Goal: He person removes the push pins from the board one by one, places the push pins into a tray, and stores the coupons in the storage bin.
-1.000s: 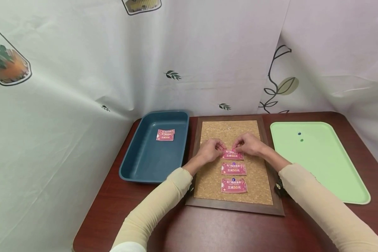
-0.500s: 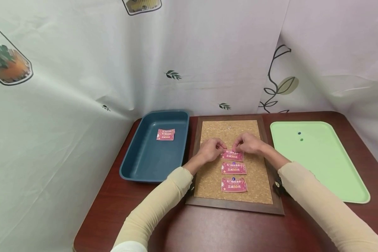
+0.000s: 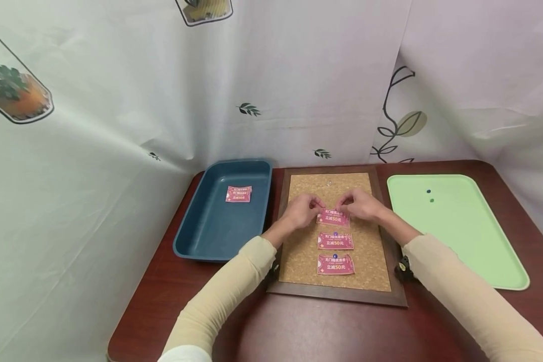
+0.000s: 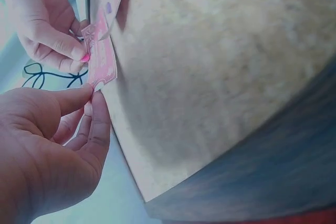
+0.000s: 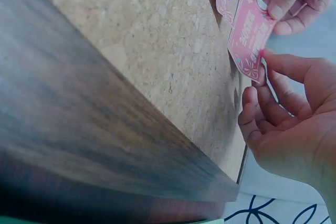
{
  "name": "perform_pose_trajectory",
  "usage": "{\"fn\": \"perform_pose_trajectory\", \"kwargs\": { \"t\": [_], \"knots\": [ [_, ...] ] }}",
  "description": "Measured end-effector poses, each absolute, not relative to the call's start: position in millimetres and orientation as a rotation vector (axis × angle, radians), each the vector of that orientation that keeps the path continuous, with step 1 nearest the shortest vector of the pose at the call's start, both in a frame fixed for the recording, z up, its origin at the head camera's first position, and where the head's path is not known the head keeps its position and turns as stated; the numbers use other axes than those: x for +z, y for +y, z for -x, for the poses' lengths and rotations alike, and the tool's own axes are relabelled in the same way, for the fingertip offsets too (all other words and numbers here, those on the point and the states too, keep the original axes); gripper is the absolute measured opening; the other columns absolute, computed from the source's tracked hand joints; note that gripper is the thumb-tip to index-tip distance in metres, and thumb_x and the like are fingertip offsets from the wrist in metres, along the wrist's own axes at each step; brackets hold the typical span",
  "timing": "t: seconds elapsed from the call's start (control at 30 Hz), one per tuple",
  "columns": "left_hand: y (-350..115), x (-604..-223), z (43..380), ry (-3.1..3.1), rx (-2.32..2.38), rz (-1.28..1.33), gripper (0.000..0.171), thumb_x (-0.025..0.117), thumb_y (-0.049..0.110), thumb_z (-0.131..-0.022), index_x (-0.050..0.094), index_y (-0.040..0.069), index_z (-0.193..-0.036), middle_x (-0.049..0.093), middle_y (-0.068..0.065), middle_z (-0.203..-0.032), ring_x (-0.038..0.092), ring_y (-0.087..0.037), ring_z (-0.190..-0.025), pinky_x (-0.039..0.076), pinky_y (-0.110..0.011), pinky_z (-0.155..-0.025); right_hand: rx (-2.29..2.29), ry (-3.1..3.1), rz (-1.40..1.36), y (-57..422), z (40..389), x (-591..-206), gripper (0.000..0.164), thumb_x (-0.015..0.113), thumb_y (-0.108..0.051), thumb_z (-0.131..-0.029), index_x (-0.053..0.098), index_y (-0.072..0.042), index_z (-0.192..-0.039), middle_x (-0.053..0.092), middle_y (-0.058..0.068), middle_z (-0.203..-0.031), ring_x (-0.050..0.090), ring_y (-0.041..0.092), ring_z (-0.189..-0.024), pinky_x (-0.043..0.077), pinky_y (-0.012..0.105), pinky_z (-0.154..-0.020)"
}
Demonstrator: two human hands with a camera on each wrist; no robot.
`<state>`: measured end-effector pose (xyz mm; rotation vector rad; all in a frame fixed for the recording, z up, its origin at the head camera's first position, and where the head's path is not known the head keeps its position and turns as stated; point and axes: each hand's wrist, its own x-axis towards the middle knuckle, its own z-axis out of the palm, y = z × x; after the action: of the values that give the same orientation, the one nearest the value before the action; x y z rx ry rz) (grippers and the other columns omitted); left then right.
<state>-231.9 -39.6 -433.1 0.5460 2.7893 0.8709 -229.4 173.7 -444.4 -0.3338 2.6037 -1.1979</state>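
Note:
In the head view both hands meet over a cork board (image 3: 298, 266). My left hand (image 3: 301, 210) pinches the upper left corner of a pink paper coupon (image 3: 332, 218) between thumb and fingers. The same coupon's upper right part is pinched by my right hand (image 3: 360, 204). At the right thumb tip, a small bright pink push pin (image 5: 262, 53) shows against the coupon's edge. Whether its point has entered the cork is hidden. Below, a second coupon (image 3: 335, 243) and a third coupon (image 3: 336, 267) lie on the board, each with a blue push pin at its top.
A dark blue tray (image 3: 199, 241) at left holds overlapping coupons (image 3: 238, 194). The light green tray (image 3: 457, 236) at right holds a blue pin (image 3: 428, 191) and a green pin (image 3: 432, 200). A small clear object (image 3: 329, 183) sits near the board's top.
Both hands have shifted the held coupon slightly up the board, widening the gap to the coupon below it. The grip of each hand looks the same.

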Motion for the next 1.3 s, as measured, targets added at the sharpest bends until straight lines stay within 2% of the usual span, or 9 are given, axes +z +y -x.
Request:
{"fn": "perform_pose_trajectory", "kwargs": {
  "t": [0.13,0.23,0.43,0.73,0.83,0.93,1.17,1.27,1.3],
  "knots": [
    [-40.0,-423.2,233.7,2.818,0.827,-0.561,0.006,0.066,0.018,-0.097,0.071,0.019,-0.097,0.068,0.008,-0.089,0.061,-0.006,-0.085,0.048,-0.024,-0.076,-1.244,2.669,0.301,178.9,226.6,-438.5,0.014,0.063,-0.015,-0.096,0.072,-0.005,-0.098,0.068,0.01,-0.095,0.059,0.025,-0.087,0.045,0.034,-0.07],
    [-42.4,-414.2,234.6,2.837,0.823,-0.577,0.006,0.065,0.019,-0.097,0.071,0.02,-0.096,0.068,0.009,-0.089,0.062,-0.007,-0.085,0.049,-0.025,-0.074,-1.265,2.733,0.273,182.3,223.9,-433.0,0.014,0.064,-0.016,-0.096,0.072,-0.005,-0.097,0.07,0.011,-0.093,0.062,0.025,-0.083,0.046,0.034,-0.067],
    [-55.0,-391.6,239.3,2.875,0.863,-0.553,0.006,0.065,0.021,-0.097,0.072,0.02,-0.097,0.068,0.007,-0.092,0.062,-0.008,-0.084,0.049,-0.024,-0.068,-1.296,2.818,0.259,194.0,218.3,-426.1,0.015,0.067,-0.018,-0.095,0.071,-0.004,-0.097,0.07,0.012,-0.095,0.065,0.026,-0.088,0.049,0.035,-0.072],
    [-97.3,-358.5,254.9,2.947,0.92,-0.544,0.01,0.063,0.02,-0.098,0.072,0.018,-0.103,0.069,0.003,-0.092,0.06,-0.013,-0.073,0.048,-0.029,-0.065,-1.29,2.905,0.21,234.2,205.5,-426.2,0.017,0.067,-0.019,-0.095,0.069,-0.002,-0.1,0.07,0.015,-0.097,0.066,0.028,-0.089,0.049,0.03,-0.069],
    [-114.0,-350.8,259.5,2.97,0.946,-0.508,0.011,0.063,0.02,-0.099,0.072,0.018,-0.103,0.07,0.002,-0.096,0.06,-0.015,-0.074,0.048,-0.031,-0.065,-1.288,2.941,0.185,249.4,201.8,-427.4,0.018,0.066,-0.02,-0.096,0.07,-0.003,-0.1,0.071,0.015,-0.097,0.066,0.027,-0.088,0.049,0.03,-0.068],
    [-131.5,-346.0,263.7,2.989,0.962,-0.459,0.012,0.062,0.02,-0.099,0.072,0.018,-0.105,0.07,0.001,-0.099,0.06,-0.016,-0.078,0.048,-0.033,-0.067,-1.29,2.983,0.155,264.1,199.1,-428.7,0.02,0.067,-0.022,-0.095,0.07,-0.003,-0.1,0.071,0.015,-0.096,0.066,0.022,-0.085,0.048,0.028,-0.066],
    [-176.9,-340.3,274.7,3.047,1.023,-0.289,0.012,0.063,0.022,-0.099,0.071,0.017,-0.106,0.07,-0.002,-0.1,0.059,-0.021,-0.082,0.046,-0.037,-0.071,-1.29,3.009,0.106,294.4,190.1,-431.4,0.024,0.068,-0.026,-0.095,0.071,-0.003,-0.102,0.072,0.015,-0.095,0.059,0.0,-0.076,0.046,0.024,-0.06],
    [-195.0,-340.8,277.9,3.072,1.026,-0.218,0.013,0.061,0.021,-0.1,0.071,0.016,-0.106,0.069,-0.005,-0.101,0.06,-0.024,-0.085,0.047,-0.041,-0.076,-1.274,3.006,0.08,306.2,185.6,-434.3,0.025,0.067,-0.027,-0.096,0.072,-0.003,-0.104,0.072,0.016,-0.097,0.057,-0.004,-0.075,0.046,0.025,-0.059],
    [-200.8,-341.7,279.1,3.084,1.015,-0.2,0.014,0.06,0.02,-0.1,0.071,0.014,-0.107,0.069,-0.006,-0.102,0.06,-0.025,-0.087,0.046,-0.044,-0.084,-1.267,3.007,0.074,309.7,184.1,-435.4,0.026,0.067,-0.027,-0.096,0.072,-0.003,-0.104,0.072,0.017,-0.098,0.057,-0.004,-0.074,0.046,0.025,-0.059]
  ]
}}
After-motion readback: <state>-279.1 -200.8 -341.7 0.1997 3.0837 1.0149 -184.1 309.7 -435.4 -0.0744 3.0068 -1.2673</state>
